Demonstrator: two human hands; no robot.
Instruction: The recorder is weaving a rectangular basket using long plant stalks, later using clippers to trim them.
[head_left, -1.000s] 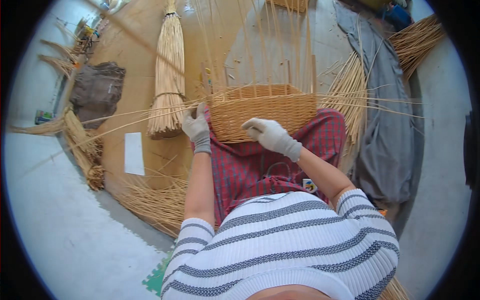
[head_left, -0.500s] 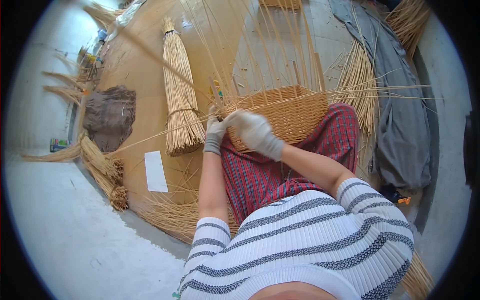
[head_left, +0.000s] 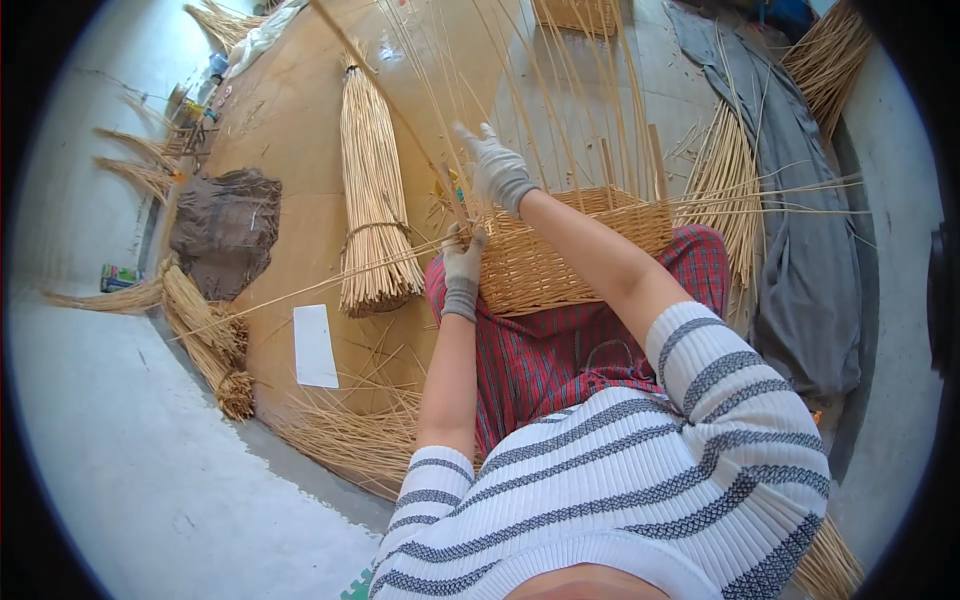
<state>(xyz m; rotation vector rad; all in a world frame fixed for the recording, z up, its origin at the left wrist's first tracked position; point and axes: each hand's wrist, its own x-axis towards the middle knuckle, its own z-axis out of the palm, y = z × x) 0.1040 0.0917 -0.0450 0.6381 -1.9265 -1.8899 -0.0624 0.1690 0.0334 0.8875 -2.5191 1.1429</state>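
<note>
A half-woven wicker basket sits on my lap over red checked cloth, with long thin stakes rising from it. My gloved left hand grips the strands at its left corner, where long loose canes cross sideways. My gloved right hand is raised above that corner among the upright stakes, its fingers stretched out and apart.
An upright-lying cane bundle is at my left, near brown sheeting and a white card. Loose canes and grey cloth lie at my right. Another basket stands beyond, and more cane bundles line the walls.
My right hand has moved from the basket's front, past the left corner, up among the stakes, with its fingers now extended. My left hand stays at that corner.
</note>
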